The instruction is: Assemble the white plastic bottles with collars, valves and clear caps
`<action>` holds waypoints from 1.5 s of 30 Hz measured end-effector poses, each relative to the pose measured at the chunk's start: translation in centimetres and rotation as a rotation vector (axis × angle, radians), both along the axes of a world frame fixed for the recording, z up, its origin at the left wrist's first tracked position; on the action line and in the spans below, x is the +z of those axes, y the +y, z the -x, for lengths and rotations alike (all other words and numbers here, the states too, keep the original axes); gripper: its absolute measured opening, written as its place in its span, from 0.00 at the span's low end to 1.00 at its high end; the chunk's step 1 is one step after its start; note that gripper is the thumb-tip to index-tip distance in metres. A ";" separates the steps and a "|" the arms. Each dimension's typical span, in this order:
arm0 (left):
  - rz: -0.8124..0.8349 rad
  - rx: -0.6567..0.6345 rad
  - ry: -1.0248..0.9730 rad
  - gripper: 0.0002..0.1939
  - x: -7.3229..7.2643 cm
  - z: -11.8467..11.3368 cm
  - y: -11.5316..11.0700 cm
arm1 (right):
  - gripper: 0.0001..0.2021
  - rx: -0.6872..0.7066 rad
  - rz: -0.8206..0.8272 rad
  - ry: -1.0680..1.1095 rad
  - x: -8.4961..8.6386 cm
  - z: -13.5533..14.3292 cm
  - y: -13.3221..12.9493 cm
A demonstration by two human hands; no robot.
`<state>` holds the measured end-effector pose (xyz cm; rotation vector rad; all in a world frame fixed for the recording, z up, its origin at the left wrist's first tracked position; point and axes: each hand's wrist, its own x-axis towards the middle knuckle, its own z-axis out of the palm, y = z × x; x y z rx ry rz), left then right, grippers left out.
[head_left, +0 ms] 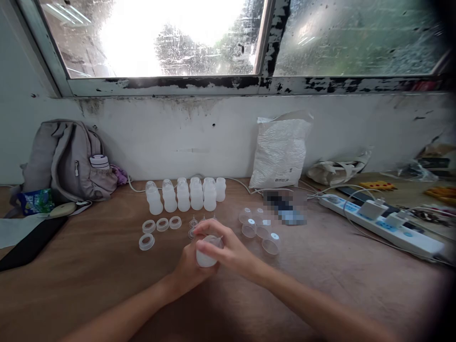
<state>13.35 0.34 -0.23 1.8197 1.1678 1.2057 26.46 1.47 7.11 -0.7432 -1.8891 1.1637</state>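
Note:
A translucent white baby bottle (205, 259) is held low in front of me, its top tilted away. My left hand (189, 266) wraps around the bottle's body from the left and below. Over the top lies my right hand (228, 244), its thumb and fingers closed about the upper end, partly covering it. A small pointed tip, seemingly a teat, shows by the right fingers. Just behind the hands stand clear silicone teats (193, 228), partly hidden. Left of them lie several screw rings (147, 242). To the right are several clear dome caps (270, 244).
Several baby bottles (183, 195) stand in a row toward the wall. A backpack (71, 156) and a black flat item (32, 244) are at left. A white plastic package (280, 152) leans on the wall. A power strip (381, 221) with cables lies at right.

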 end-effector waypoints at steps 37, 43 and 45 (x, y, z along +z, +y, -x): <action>0.295 -0.170 -0.287 0.24 -0.6 0.5 1.8 | 0.14 -0.249 -0.166 -0.001 -3.8 -0.1 3.5; 0.343 -0.217 -0.327 0.24 -0.3 0.5 1.7 | 0.16 -0.299 -0.216 0.075 -5.2 -0.2 2.9; 0.360 -0.239 -0.357 0.24 -0.2 0.5 1.7 | 0.17 -0.303 -0.286 0.056 -5.3 -0.1 2.7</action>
